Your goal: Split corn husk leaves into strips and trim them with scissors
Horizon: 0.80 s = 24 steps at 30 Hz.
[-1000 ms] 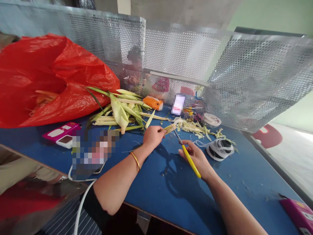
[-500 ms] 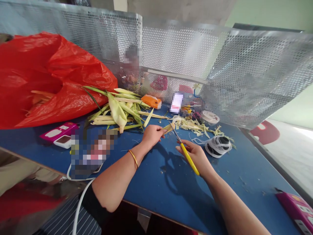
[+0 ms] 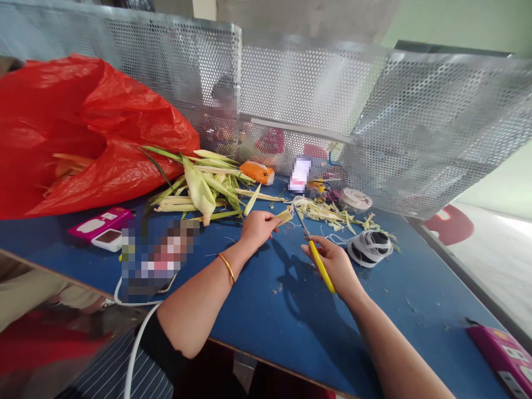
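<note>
My left hand (image 3: 259, 228), with a gold bangle at the wrist, pinches a short piece of pale corn husk (image 3: 285, 216) above the blue table (image 3: 266, 310). My right hand (image 3: 328, 260) grips yellow-handled scissors (image 3: 319, 264); their metal blades point up and left, just right of the husk's end and apart from it. Beyond the hands lies a heap of cut husk strips (image 3: 332, 213). A spool of white ribbon (image 3: 369, 248) sits right of my right hand. Whole green and pale husks (image 3: 201, 188) are piled behind my left hand.
A big red plastic bag (image 3: 137, 122) fills the left side. Perforated metal panels (image 3: 299, 83) stand along the back. An orange tissue pack (image 3: 256, 172), a lit phone (image 3: 300, 174) and a white tape roll (image 3: 356, 199) lie near them. Purple power strips (image 3: 100, 226) sit at both sides.
The scissor blades have come away from the husk piece, which now looks shorter at its right end. My left hand keeps its hold and has hardly moved.
</note>
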### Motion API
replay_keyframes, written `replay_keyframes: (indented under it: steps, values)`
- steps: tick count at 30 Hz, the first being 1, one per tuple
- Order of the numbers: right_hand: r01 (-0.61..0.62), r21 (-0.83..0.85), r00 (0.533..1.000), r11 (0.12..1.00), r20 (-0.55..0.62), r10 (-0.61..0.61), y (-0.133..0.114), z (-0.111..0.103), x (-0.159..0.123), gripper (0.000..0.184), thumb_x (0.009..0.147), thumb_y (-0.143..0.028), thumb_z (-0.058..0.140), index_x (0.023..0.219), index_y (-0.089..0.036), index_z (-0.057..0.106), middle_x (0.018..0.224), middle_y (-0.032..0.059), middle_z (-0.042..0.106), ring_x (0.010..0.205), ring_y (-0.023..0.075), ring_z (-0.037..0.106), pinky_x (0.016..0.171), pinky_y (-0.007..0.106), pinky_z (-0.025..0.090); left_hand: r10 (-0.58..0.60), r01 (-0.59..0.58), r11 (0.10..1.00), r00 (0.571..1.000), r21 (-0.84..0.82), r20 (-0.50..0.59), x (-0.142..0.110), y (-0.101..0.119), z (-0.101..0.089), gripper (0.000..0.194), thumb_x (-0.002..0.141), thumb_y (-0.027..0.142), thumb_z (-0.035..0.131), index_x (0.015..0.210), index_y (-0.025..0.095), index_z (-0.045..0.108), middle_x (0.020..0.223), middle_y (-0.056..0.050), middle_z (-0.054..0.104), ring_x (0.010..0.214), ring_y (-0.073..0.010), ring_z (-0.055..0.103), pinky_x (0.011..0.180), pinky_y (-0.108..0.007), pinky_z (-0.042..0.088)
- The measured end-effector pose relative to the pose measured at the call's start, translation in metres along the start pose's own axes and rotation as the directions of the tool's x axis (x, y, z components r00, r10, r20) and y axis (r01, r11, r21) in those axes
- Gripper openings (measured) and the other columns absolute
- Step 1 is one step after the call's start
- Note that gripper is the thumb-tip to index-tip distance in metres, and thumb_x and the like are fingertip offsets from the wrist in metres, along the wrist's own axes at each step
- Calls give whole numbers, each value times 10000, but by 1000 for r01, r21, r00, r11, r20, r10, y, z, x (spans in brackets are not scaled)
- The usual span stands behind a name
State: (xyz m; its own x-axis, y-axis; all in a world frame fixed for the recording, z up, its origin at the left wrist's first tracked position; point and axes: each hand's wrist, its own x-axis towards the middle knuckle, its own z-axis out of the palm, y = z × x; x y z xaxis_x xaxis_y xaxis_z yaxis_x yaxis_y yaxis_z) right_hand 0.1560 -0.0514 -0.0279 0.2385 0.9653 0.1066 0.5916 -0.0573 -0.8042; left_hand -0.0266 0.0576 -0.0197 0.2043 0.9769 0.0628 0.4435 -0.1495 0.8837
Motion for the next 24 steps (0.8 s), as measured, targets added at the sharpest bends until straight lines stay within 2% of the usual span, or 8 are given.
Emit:
replay_keyframes:
  steps: [2, 5, 8, 11, 14, 18, 21, 24]
  values:
    - [-33, -259, 999, 965, -9, 32, -4, -3, 1, 466, 814, -574, 574, 1100, -214, 650, 666, 11, 658, 587, 195, 593, 531, 269, 353, 5, -4, 1000, 999, 18, -38, -2, 4, -4, 283, 821, 410, 593, 700, 178, 700, 628, -4, 694, 451, -111, 543, 487, -236, 359]
    - [-15, -563, 999, 827, 26, 36, -13, -3, -1, 450, 832, -457, 585, 1196, -192, 585, 793, 64, 711, 715, 240, 649, 574, 278, 334, 55, -45, 995, 992, 89, -112, -7, 12, -10, 271, 835, 382, 567, 699, 186, 696, 638, -5, 699, 482, -119, 558, 506, -240, 346]
    - [129, -641, 987, 756, 159, -33, -20, 3, -8, 368, 811, -345, 616, 1145, -192, 590, 847, 63, 717, 728, 222, 653, 579, 272, 312, 132, -106, 975, 983, 194, -127, -14, 20, -11, 247, 835, 361, 567, 724, 197, 715, 670, -12, 713, 559, -136, 579, 529, -245, 324]
    - [294, -611, 950, 735, 269, -157, -20, 3, -14, 243, 840, -356, 597, 1027, -213, 659, 887, 52, 699, 734, 191, 645, 597, 264, 337, 204, -189, 943, 979, 276, -27, -20, 25, -9, 260, 842, 363, 569, 719, 197, 726, 681, -24, 715, 595, -145, 575, 545, -252, 303]
    - [284, -610, 958, 740, 158, -238, -13, -8, -6, 241, 923, -342, 491, 943, -233, 704, 876, 39, 688, 754, 173, 645, 632, 260, 378, 240, -252, 908, 968, 336, 78, -25, 28, -5, 244, 838, 358, 582, 746, 202, 746, 679, -26, 709, 609, -148, 569, 549, -258, 286]
    - [67, -726, 971, 684, -112, -213, -2, -23, 32, 258, 937, -304, 492, 1080, -212, 686, 1008, 70, 690, 862, 203, 656, 666, 275, 413, 269, -351, 876, 925, 331, 269, -31, 30, 0, 202, 809, 357, 620, 781, 221, 765, 683, -17, 707, 630, -149, 580, 543, -261, 273]
    - [17, -884, 977, 468, -86, -196, 1, -25, 73, 271, 916, -278, 527, 1122, -190, 680, 1127, 126, 650, 973, 241, 640, 707, 292, 426, 284, -410, 851, 885, 328, 368, -35, 31, 3, 175, 789, 344, 640, 792, 230, 773, 724, -20, 722, 666, -152, 600, 560, -260, 290]
    - [5, -912, 982, 411, -72, -173, 4, -19, 106, 241, 895, -162, 509, 1004, -137, 722, 1063, 172, 655, 984, 268, 641, 733, 311, 430, 267, -413, 840, 879, 351, 395, -38, 30, 4, 181, 787, 352, 638, 818, 241, 777, 752, -21, 732, 691, -158, 614, 564, -261, 298]
